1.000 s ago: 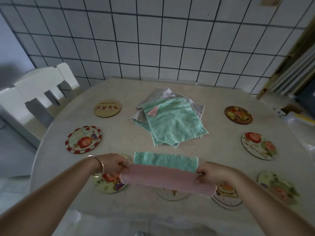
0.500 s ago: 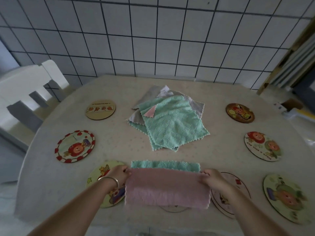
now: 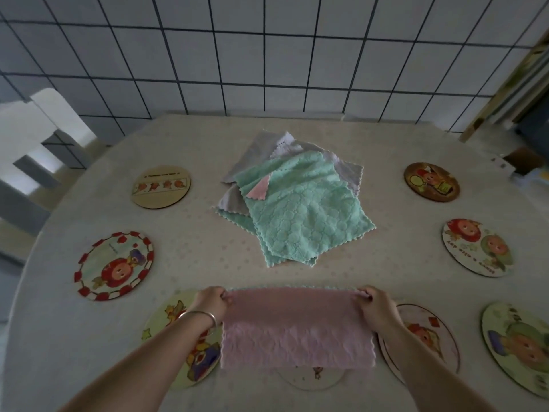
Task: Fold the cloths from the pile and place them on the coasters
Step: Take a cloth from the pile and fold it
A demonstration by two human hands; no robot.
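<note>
Table — coasters, cloth pile

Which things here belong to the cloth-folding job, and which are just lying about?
Part of the job:
- pink cloth, pinched at its far corners by the left hand and right hand
- pile of cloths mid-table
- coasters ringed around the table

Just lying about:
- white chair at left
- clutter at far right, too dim to identify

Bare forearms, no sleeves (a thin silver bangle on the left wrist)
</note>
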